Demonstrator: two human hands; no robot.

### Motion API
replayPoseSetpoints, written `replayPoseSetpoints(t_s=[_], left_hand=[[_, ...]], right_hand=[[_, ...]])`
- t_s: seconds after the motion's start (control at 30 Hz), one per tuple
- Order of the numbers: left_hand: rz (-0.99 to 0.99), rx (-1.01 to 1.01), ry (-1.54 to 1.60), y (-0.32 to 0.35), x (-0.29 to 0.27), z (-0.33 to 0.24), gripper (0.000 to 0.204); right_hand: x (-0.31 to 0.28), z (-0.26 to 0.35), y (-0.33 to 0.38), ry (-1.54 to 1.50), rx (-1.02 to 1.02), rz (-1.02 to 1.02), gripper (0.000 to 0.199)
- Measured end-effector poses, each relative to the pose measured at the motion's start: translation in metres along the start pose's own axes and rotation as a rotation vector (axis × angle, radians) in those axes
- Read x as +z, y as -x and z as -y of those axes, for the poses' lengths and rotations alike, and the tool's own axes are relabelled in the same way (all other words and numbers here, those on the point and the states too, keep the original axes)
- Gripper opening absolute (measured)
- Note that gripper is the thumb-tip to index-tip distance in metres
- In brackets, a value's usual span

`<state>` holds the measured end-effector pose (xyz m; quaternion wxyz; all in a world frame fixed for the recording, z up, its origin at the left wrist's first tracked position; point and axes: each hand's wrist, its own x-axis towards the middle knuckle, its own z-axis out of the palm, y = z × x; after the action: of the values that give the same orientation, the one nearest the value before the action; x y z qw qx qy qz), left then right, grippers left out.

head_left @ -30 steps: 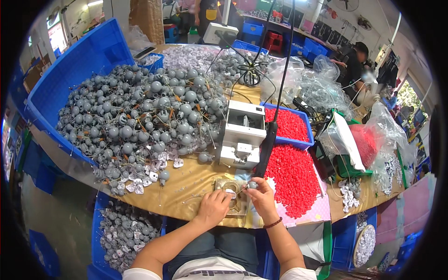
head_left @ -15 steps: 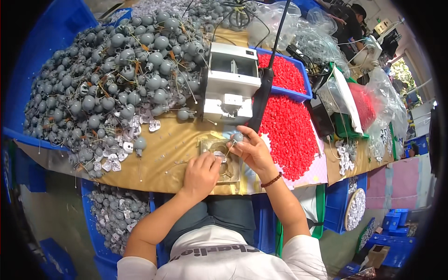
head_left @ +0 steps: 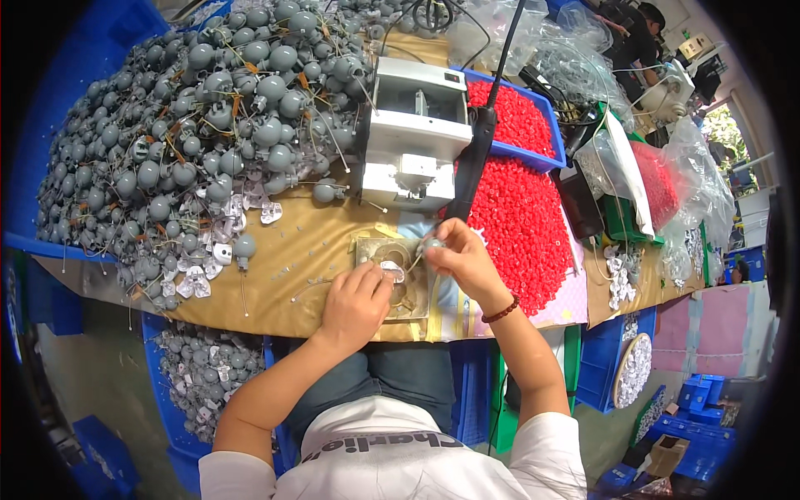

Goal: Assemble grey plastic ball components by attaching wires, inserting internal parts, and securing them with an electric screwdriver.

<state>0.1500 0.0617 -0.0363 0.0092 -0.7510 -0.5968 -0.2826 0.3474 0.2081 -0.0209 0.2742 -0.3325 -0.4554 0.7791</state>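
Observation:
My right hand (head_left: 461, 260) pinches a small grey round part (head_left: 431, 245) above a brass-coloured fixture plate (head_left: 392, 275) at the table's near edge. My left hand (head_left: 354, 305) rests on that plate, its fingertips holding a small white piece (head_left: 392, 270). A dark bead bracelet (head_left: 501, 312) circles my right wrist. Just behind my hands stands a white box-shaped machine (head_left: 415, 133) with a black handle (head_left: 477, 150) leaning beside it.
A big heap of grey ball-shaped wired parts (head_left: 192, 125) fills the table's left. Red small pieces (head_left: 521, 217) lie at the right, more in a blue tray (head_left: 518, 117). A blue bin of grey parts (head_left: 200, 375) sits below. Another person (head_left: 633, 33) works far right.
The view has tilted downward and closer to the table. My hands stay at the fixture plate; the right hand has lifted a small grey part slightly above it.

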Motion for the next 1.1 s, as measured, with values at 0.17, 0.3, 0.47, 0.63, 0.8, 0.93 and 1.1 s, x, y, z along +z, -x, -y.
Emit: replayPoseSetpoints(t_s=[0.17, 0.3, 0.47, 0.63, 0.8, 0.93, 1.1], left_hand=[[0.009, 0.024, -0.037, 0.0, -0.003, -0.003, 0.037], [0.02, 0.032, -0.038, -0.001, -0.004, -0.005, 0.037], [0.008, 0.034, -0.052, 0.0, -0.004, -0.006, 0.035], [0.012, 0.026, -0.056, 0.0, -0.003, -0.005, 0.034], [0.001, 0.024, -0.04, 0.001, -0.001, -0.005, 0.032], [-0.011, 0.028, -0.04, 0.0, -0.001, -0.005, 0.032], [-0.014, 0.024, -0.041, 0.0, -0.002, -0.005, 0.032]], right_hand=[[-0.002, 0.0, 0.009, 0.034, -0.035, -0.066, 0.023], [-0.006, -0.003, 0.01, -0.146, 0.022, 0.011, 0.022], [-0.008, -0.005, 0.014, -0.378, 0.046, 0.177, 0.037], [-0.003, -0.001, 0.013, -0.376, 0.083, 0.203, 0.039], [-0.005, -0.007, 0.008, -0.048, 0.044, 0.099, 0.035], [0.004, -0.001, 0.007, -0.122, -0.015, 0.026, 0.038], [0.007, -0.002, 0.003, -0.306, -0.038, 0.108, 0.039]])
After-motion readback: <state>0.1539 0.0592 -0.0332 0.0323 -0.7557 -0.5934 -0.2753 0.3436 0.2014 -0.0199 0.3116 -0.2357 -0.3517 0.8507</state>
